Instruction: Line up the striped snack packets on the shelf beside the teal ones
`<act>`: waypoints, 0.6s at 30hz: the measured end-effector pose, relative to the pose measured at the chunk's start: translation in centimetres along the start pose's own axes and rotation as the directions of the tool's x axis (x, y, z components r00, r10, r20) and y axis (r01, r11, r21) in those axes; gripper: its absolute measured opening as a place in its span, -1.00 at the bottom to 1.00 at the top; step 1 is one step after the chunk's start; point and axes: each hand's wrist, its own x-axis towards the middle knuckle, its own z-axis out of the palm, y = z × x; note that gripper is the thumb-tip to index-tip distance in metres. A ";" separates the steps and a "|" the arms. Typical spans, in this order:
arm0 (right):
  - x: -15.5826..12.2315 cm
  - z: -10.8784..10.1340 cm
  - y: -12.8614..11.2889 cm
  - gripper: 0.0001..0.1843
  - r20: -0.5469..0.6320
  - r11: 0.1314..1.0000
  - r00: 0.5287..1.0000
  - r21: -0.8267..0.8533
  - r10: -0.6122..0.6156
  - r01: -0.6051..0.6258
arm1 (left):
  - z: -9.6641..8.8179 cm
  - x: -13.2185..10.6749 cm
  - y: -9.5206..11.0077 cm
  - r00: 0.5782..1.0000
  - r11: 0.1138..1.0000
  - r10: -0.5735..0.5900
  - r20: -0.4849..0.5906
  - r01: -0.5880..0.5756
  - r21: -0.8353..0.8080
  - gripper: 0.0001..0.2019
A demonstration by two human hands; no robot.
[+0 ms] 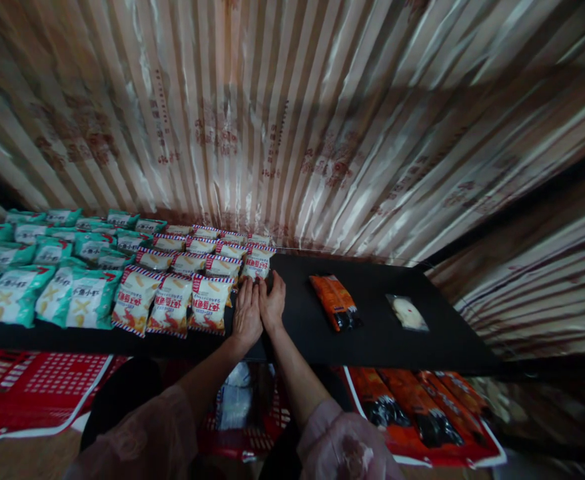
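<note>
My left hand [247,313] lies with fingers stretched forward at the lower front of a white snack bag [258,260] with a striped red and blue edge. Beside it, my right hand [273,300] reaches to the same bag's lower right, thumb apart from the fingers. Both hands touch or nearly touch each other, and the bag's bottom is hidden behind them. The bag stands at the right end of several rows of like bags. Just left of my left hand is a front-row white snack bag [206,305], leaning back a little.
Teal snack bags [91,298] fill the left of the black table [297,333]. An orange packet [333,300] and a small clear packet [407,313] lie to the right. Below are red baskets [37,387], one holding orange packets [412,397]. A striped curtain [282,133] hangs behind.
</note>
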 end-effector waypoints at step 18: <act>-7.9 -4.2 -1.5 -0.66 -0.016 0.976 0.998 0.207 0.065 -0.060 | -3.8 -6.7 2.2 0.985 0.977 0.146 0.087 -0.130 -0.170 -0.61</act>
